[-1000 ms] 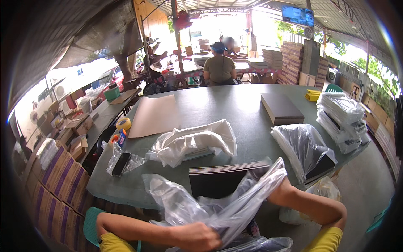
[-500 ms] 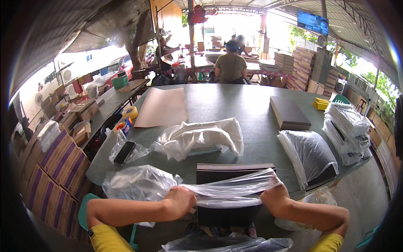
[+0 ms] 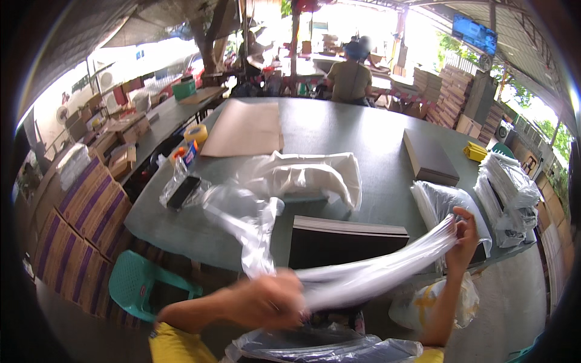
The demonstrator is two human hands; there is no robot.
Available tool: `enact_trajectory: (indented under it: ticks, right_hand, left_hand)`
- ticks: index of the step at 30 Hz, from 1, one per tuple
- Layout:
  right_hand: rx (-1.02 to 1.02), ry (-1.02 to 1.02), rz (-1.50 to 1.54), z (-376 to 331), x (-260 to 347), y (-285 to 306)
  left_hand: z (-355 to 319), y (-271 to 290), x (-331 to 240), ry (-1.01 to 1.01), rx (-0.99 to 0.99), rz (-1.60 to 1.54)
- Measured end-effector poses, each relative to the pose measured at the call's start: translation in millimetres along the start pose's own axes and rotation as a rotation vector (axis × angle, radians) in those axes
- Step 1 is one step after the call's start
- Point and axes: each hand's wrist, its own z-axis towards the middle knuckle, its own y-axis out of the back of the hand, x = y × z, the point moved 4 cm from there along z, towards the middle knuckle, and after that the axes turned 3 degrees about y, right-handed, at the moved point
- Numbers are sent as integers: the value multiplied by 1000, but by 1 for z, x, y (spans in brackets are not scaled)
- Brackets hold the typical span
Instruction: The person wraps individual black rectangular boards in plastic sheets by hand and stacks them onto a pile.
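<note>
A clear plastic bag (image 3: 381,266) is stretched slantwise between my two hands, bunched into a long band. My left hand (image 3: 275,299), smeared by motion, is closed on its lower left part; a loose end of the plastic swings up beyond that hand. My right hand (image 3: 463,239), higher up, pinches the other end with bent fingers. Behind the band, a stack of black boards (image 3: 348,245) with pale layered edges lies at the table's near edge. Clear plastic with something dark under it (image 3: 327,346) lies close to my body, its contents mostly hidden.
On the green table (image 3: 339,133) are crumpled whitish plastic (image 3: 315,172), brown paper (image 3: 245,130), a phone (image 3: 183,192), tape rolls (image 3: 195,133) and a dark board stack (image 3: 430,158). Plastic-wrapped packs (image 3: 508,193) stand right. A green chair (image 3: 136,287) and cartons (image 3: 75,242) stand left. People sit farther back.
My right hand has risen and moved right with its end of the plastic. The left has come nearer and slightly right. The loose plastic has swung upward, and the head view has shifted.
</note>
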Motion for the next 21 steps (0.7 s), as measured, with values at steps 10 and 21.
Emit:
enact_trajectory:
  ticks: [10, 21]
  right_hand:
    - [235, 202, -223, -57, -19, -36]
    - [275, 262, -140, -57, -26, -16]
  left_hand:
    - [-36, 9, 102, 246, -781, 689]
    - [-11, 1, 84, 280, -552, 715]
